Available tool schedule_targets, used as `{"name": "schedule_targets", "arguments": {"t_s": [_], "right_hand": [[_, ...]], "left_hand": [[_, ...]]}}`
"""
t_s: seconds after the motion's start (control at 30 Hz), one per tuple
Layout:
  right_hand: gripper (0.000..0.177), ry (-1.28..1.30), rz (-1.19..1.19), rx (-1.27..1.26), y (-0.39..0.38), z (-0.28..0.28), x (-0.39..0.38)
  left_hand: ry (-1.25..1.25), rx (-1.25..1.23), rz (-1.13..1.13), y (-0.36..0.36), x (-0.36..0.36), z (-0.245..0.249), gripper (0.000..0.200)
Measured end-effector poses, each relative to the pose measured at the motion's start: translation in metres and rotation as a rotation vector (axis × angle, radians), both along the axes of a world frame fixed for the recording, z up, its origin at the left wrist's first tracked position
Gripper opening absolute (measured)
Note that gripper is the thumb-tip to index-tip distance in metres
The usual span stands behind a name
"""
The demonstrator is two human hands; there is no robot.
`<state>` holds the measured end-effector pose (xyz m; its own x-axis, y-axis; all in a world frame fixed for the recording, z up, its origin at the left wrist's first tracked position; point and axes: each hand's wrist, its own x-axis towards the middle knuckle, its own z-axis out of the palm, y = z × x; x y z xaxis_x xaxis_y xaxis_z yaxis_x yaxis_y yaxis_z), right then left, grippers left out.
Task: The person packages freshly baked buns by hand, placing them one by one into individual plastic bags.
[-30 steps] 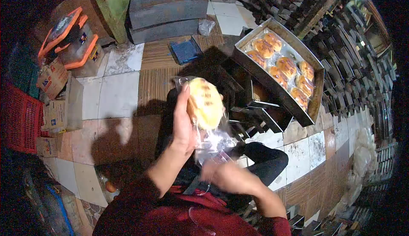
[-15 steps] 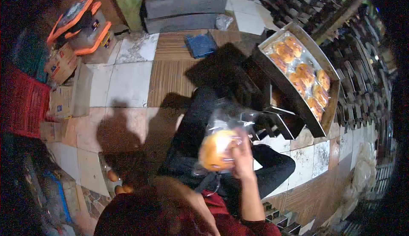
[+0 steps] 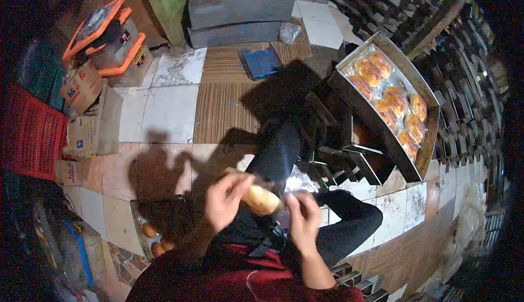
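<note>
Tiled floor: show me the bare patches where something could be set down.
The white floor tiles lie bare between the brown cardboard boxes and the brown striped tiles. Those striped tiles are bare too, below the flat blue plastic grid. It's crowded at right: a long metal tray of wrapped golden buns beside dark stacked metalware.

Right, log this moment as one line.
left hand: holding pale golden bun | right hand: near bun's other end, grip unclear | deep rectangular metal tray: glazed brown buns in clear wrap, person's right
</note>
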<state>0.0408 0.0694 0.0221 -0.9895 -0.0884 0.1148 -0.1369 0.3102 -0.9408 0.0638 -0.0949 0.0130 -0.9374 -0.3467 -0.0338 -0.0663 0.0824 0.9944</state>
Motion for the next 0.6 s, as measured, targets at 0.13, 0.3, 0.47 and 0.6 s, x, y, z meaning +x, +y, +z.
{"name": "schedule_targets", "arguments": {"t_s": [0.13,0.3,0.47,0.6], "right_hand": [[0.009,0.391,-0.057,0.054,0.019,0.009,0.015],[0.008,0.424,0.110,-0.084,0.041,0.019,0.032],[0.030,-0.064,0.087,0.109,0.037,-0.003,-0.044],[0.038,-0.119,-0.062,-0.049,0.043,-0.057,-0.050]], "left_hand": [[0.400,-0.123,-0.099,0.005,0.009,0.012,0.005],[0.401,-0.241,-0.461,0.004,0.009,0.029,0.005],[0.157,-0.075,-0.277,0.007,-0.044,-0.004,0.005],[-0.092,0.504,0.120,0.015,-0.040,-0.043,0.005]]}}
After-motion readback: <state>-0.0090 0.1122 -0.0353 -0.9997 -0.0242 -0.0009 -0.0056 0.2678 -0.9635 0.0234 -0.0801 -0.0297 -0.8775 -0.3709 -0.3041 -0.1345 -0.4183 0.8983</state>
